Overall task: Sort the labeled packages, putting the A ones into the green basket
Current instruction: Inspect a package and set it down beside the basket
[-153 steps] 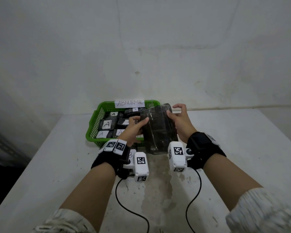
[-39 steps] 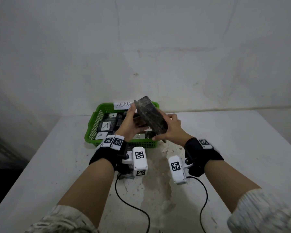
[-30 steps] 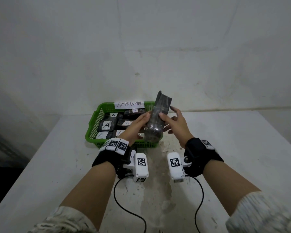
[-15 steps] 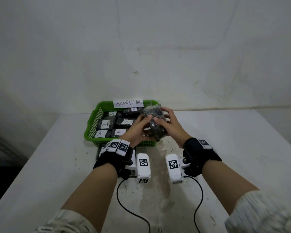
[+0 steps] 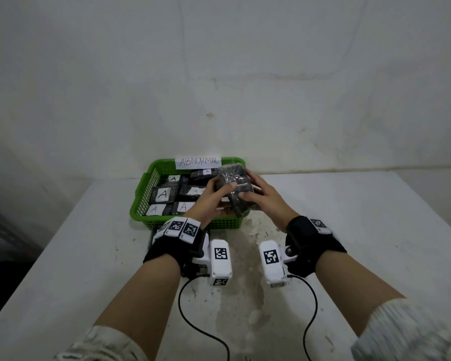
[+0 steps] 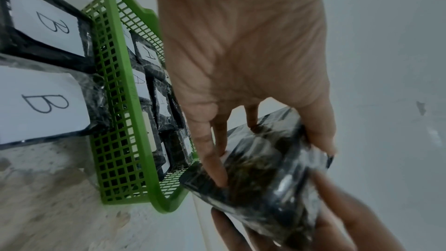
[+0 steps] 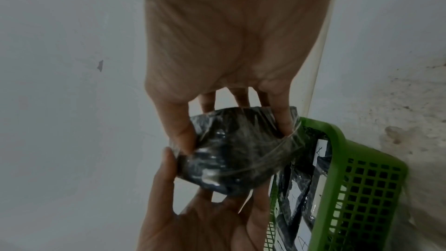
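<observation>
A dark package wrapped in clear film is held by both hands above the near right corner of the green basket. My left hand grips its left side, thumb on top. My right hand grips its right side, fingers over the far edge. No label shows on the package's visible faces. The left wrist view has the same package under my left fingers, and the right wrist view shows the package pinched between both hands. Inside the basket lie several dark packages with white A labels.
A paper sign reading ABNORMAL is fixed to the basket's far rim. Two packages labelled B lie on the white table just in front of the basket, under my left wrist. A wall stands close behind. Black cables trail toward me.
The package was turned over in both hands, stood on edge a second ago, and now lies flatter and lower, over the basket's near right corner.
</observation>
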`<state>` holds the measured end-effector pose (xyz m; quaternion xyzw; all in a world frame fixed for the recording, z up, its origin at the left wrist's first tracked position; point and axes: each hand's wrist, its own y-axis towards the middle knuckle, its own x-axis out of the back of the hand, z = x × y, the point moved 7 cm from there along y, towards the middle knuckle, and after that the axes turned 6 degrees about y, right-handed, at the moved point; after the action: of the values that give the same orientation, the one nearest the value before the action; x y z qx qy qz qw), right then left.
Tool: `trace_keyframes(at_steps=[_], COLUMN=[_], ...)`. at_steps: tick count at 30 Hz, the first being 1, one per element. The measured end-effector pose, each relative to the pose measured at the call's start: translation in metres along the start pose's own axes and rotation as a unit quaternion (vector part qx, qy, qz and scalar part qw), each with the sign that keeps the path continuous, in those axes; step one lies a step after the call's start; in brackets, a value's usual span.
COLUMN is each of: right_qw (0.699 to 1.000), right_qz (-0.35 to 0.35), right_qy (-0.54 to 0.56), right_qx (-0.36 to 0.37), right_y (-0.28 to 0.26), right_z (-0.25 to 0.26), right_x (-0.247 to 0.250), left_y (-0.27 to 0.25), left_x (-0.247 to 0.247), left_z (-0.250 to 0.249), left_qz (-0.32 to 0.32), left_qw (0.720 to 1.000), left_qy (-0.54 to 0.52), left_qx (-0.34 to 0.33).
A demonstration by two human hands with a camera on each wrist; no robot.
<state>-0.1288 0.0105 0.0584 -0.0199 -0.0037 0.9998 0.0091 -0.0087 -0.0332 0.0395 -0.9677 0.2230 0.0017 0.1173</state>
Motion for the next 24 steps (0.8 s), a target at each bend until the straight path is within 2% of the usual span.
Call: trace_keyframes(at_steps=[6,10,13,16,21,24], right_qw=[0.997,0.983,0.979,0.973,0.957,0.947], right_qz=[-0.052,-0.101,-0.11,-0.111,-0.116,-0.148], right_qy=[0.058,0.142,0.149,0.149,0.152,0.146], right_qx=[-0.026,-0.057,-0.09,-0.136,-0.217,-0.245], right_y=[0.0,-0.006,-0.014,-0.024,-0.046,-0.055], right_z=[0.0,-0.014,-0.031,-0.052,-0.086,-0.098], right_x=[0.006,0.02,0.027,0.032,0.045,0.049], left_y=[-0.007,-0.006,-0.01,-0.017,-0.026,-0.026], left_x=[0.008,0.035,0.05,0.048,0.04,0.038], left_z=[-0.012,-0.006,0.016,0.037,0.063,0.076], left_qz=[0.013,-0.071,-0.101,-0.07,-0.028,-0.031], left_qw=[0.989,0.969,0.969,0.984,0.983,0.975], left_qy=[0.138,0.214,0.221,0.164,0.175,0.208], left_qx=[-0.059,-0.099,-0.055,-0.013,0.04,0.067])
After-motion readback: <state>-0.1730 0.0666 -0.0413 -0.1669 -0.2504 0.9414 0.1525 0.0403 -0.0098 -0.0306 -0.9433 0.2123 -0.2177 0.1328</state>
